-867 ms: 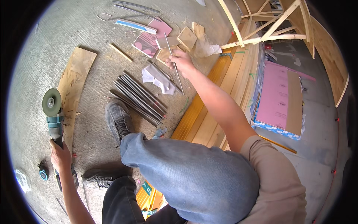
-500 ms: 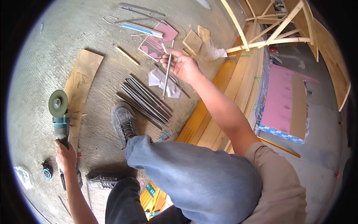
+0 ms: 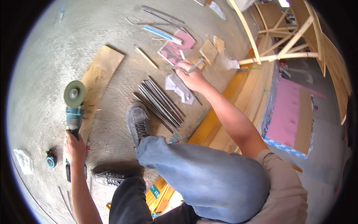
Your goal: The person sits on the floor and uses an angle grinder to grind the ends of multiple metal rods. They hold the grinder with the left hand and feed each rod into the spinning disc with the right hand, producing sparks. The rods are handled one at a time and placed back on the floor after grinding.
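My left hand (image 3: pixel 75 148) is wrapped around the handle of a teal and black angle grinder (image 3: pixel 74 115). Its round green-grey disc (image 3: pixel 69 98) faces up, beside a wooden board (image 3: pixel 103 69) on the floor. Farther off to the right, my right hand (image 3: pixel 191 79) is closed round a thin metal rod (image 3: pixel 196 65). One end of that rod sticks out past the thumb side, toward the upper right; the rest is hidden by the hand. Below this hand, several dark metal rods (image 3: pixel 161 102) lie side by side on the concrete, next to white paper scraps (image 3: pixel 185 96).
A tape measure (image 3: pixel 51 160) sits left of the grinder. Pink board pieces (image 3: pixel 185 39), a short wooden stick (image 3: pixel 147 58) and wood offcuts (image 3: pixel 209 51) are scattered at the far side. Long timber planks (image 3: pixel 238 102) run along the right, near a wooden frame (image 3: pixel 289 48) and a pink-topped stack (image 3: pixel 287 112).
The rod in my right hand has turned from lengthwise display in the fingers to a closed grip, its end pointing up right. The view has shifted; the grinder stays in my left hand.
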